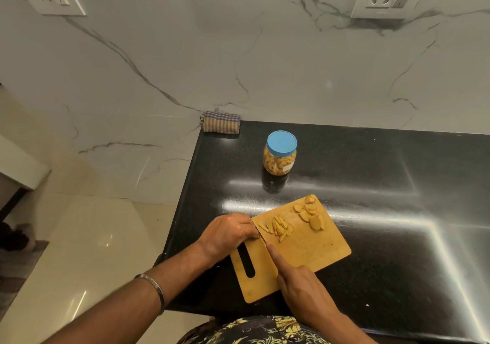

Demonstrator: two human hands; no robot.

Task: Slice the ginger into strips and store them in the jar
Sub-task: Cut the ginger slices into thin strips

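While ginger strips (277,227) lie heaped mid-board, long axes running roughly away from the person, uncut ginger slices (310,215) sit at the far right corner of the cutting board (313,248). Left hand (228,233), nearer the strips, has fingers curled at the board's left edge; whether they pin ginger cannot be told. Right hand (299,282) grips a knife (262,238), forefinger extended along it. The lidded jar (280,153) stands beyond the board, apart.
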